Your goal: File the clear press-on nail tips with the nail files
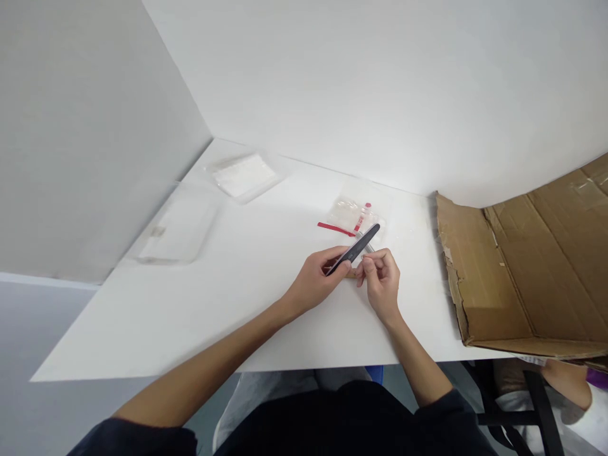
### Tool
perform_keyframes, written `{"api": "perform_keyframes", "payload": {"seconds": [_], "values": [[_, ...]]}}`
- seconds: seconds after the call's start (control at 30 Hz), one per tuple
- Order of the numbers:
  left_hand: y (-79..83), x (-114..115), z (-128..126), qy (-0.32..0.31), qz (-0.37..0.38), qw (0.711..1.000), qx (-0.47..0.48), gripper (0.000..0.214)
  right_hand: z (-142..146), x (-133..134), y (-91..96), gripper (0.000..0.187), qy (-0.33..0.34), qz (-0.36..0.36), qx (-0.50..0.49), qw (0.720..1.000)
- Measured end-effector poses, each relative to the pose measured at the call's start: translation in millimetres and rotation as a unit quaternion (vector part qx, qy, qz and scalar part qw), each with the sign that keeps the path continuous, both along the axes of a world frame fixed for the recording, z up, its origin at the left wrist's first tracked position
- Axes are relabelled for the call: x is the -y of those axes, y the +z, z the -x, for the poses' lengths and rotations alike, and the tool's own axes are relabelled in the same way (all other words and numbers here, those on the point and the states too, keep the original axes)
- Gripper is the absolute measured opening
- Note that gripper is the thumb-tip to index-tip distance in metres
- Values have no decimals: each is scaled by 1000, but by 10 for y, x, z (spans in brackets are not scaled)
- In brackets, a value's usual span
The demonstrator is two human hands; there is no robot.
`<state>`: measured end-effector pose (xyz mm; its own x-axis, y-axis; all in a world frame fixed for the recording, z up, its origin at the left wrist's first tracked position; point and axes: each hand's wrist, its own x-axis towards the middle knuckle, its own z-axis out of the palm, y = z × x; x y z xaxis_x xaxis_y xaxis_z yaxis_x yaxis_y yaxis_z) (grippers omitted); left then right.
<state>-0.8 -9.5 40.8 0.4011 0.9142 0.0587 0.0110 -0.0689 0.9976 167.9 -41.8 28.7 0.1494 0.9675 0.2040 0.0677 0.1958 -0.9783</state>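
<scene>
My left hand (pixel 317 278) is closed round a long dark nail file (pixel 355 248), which slants up to the right over the white table (pixel 228 297). Close beside it, my right hand (pixel 381 277) has its fingers curled and pinched together at the file's lower end; whether it grips anything small is hidden. Just beyond the hands lies a clear plastic bag with red strips (pixel 354 215), flat on the table.
A clear bag with white contents (pixel 244 175) lies at the far left, and a clear plastic tray (pixel 178 229) nearer the left edge. An open cardboard box (pixel 527 266) stands at the right. Another person's arm (pixel 565 380) shows under the box.
</scene>
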Motion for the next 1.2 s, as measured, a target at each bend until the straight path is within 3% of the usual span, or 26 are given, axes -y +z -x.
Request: {"api": "perform_keyframes", "payload": {"seconds": [0.17,0.3,0.53,0.9,1.2], "values": [[0,-33,8,-3,57,996,75,23,4,-15,8,33,11,25,5,1000],[6,-55,29,43,89,992,72,24,1,-23,-2,33,57,55,-7,997],[-26,-48,32,25,62,997,35,20,22,-12,-1,36,72,66,-4,995],[4,-15,42,97,-71,986,-114,13,11,12,-17,32,53,75,79,993],[-45,13,36,113,-133,976,-133,16,21,3,1,36,69,93,19,993]]}}
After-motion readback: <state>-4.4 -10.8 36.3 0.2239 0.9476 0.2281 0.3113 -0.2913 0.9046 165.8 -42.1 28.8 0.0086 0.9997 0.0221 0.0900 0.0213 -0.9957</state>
